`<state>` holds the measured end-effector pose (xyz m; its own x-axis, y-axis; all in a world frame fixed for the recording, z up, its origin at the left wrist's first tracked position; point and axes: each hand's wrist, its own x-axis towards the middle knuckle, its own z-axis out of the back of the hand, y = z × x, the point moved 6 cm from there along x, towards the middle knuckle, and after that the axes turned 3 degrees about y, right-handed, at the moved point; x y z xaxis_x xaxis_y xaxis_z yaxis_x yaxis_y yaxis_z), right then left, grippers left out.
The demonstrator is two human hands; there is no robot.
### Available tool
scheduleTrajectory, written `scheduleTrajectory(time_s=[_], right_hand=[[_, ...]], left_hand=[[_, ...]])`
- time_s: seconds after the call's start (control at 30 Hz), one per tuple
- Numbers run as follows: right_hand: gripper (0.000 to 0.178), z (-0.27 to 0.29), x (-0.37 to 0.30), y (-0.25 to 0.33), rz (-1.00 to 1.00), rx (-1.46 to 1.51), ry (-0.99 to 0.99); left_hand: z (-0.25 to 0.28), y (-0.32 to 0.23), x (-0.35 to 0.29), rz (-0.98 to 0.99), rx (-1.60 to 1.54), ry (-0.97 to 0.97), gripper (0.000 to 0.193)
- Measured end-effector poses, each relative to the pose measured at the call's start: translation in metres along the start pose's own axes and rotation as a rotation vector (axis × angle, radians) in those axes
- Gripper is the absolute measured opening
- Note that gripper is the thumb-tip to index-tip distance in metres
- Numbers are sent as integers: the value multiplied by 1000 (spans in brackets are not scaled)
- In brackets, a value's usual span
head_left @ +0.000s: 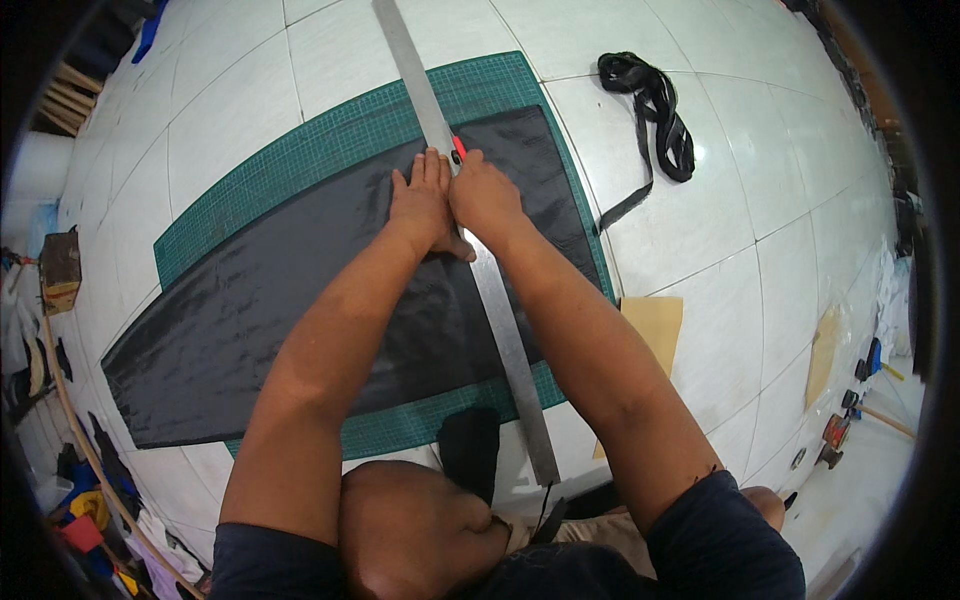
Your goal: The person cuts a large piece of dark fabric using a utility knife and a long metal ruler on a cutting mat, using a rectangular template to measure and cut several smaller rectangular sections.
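A wide sheet of black material (270,310) lies over a green gridded cutting mat (300,150) on the floor. Across both runs a long metal ruler (508,345), from beyond the mat's far edge to near my knees. My left hand (420,207) presses on the ruler and the sheet with its fingers stretched out. Close beside it, along the ruler's right edge, my right hand (485,202) is closed round a red cutter knife (459,148). Its blade is hidden, so I cannot see whether it touches the sheet.
A loose bundle of black strap (675,150) rests on the white tiles at the far right. Tan paper (655,325) lies beside the mat. On the left are a brown box (61,272), a long wooden stick (75,410) and mixed clutter. Small tools (836,430) sit at the right.
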<state>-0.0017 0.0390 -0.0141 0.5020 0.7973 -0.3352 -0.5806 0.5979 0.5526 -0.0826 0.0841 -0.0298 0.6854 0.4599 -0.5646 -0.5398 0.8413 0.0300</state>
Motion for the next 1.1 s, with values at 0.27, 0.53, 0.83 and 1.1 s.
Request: scheduleTrajectory(time_s=[0.27, 0.53, 0.83, 1.1], right_hand=[[42, -2, -4, -7, -59, 38, 174], [25, -18, -100, -50, -69, 37, 183], [21, -31, -268, -111, -220, -17, 307], [24, -33, -351, -148, -256, -114, 386]], left_hand=[[3, -5, 5, -6, 80, 11, 159], [3, -2, 3, 35, 88, 6, 159], [-1, 0, 3, 48, 114, -10, 160], [3, -7, 5, 29, 62, -22, 159]])
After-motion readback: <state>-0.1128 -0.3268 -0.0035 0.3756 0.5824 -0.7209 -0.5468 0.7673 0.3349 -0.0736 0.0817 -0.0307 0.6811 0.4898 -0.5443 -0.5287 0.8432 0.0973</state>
